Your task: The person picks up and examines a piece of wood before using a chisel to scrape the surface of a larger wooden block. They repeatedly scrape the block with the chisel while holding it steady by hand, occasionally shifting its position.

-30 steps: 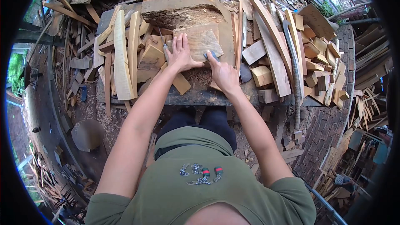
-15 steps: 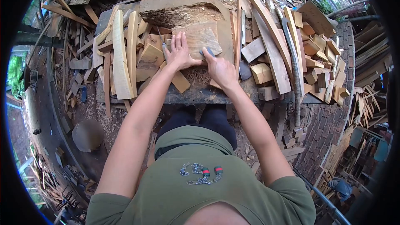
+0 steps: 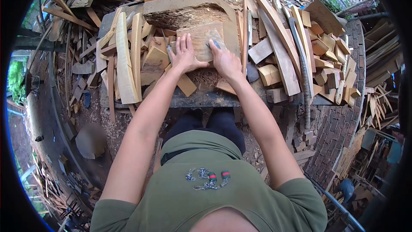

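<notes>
A light wooden board [image 3: 201, 38] lies near the middle of the cluttered bench, in front of a large hollowed wood piece [image 3: 189, 3]. My left hand [image 3: 186, 56] rests flat on the board's left part with its fingers spread. Closed around a small blue-grey block [image 3: 214, 44], my right hand [image 3: 226, 62] presses on the right part of the board. The block is mostly hidden under the fingers. A thin tool [image 3: 169, 49] lies just left of my left hand. Wood shavings [image 3: 205, 78] sit below the board, between my wrists.
Long curved planks [image 3: 124, 60] stand at the left of the bench [image 3: 201, 100]. On the right are more long strips [image 3: 279, 51] and a heap of small wood blocks [image 3: 328, 60]. A dark curved bar [image 3: 305, 77] hangs over the front edge. A round stump [image 3: 91, 141] is at lower left.
My right hand has moved up the board, away from my body, with the blue-grey block. My left hand has stayed in place.
</notes>
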`<state>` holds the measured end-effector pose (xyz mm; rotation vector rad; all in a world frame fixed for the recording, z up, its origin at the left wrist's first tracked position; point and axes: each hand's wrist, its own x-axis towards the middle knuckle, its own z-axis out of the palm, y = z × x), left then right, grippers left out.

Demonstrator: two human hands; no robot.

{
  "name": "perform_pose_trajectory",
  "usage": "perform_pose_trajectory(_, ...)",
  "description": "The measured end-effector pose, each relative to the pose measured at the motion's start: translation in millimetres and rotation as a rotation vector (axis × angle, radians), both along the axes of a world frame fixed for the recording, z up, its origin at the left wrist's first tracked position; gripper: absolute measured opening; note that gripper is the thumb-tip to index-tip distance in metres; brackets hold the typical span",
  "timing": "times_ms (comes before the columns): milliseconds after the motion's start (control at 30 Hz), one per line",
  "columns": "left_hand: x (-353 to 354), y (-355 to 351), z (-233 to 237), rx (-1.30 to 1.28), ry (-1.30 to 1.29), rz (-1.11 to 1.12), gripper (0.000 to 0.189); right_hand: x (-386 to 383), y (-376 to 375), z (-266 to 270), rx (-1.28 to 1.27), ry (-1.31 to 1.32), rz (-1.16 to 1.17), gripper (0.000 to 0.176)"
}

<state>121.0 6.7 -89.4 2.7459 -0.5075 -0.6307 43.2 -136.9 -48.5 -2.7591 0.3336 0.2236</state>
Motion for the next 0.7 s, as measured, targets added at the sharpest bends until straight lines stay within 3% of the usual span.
perform_pose_trajectory(167, 0.3, 0.5, 2.1, 0.004, 0.007, -0.007, 0.140, 25.4, -5.8, -12.0, 0.011, -0.078, -0.016, 0.041)
perform_pose_trajectory(367, 2.2, 2.6, -4.4, -0.058, -0.059, -0.019, 0.140, -16.9, 3.8, -3.9, 0.065, -0.008, 0.022, 0.043)
perform_pose_trajectory(567, 1.5, 2.4, -5.4, -0.030, -0.058, -0.027, 0.141, 36.7, -0.6, -17.0, 0.031, -0.052, -0.012, 0.045)
perform_pose_trajectory(700, -0.7, -0.2, -1.8, -0.075, -0.046, -0.011, 0.139, 17.6, 1.9, -11.4, 0.023, 0.001, 0.006, 0.047)
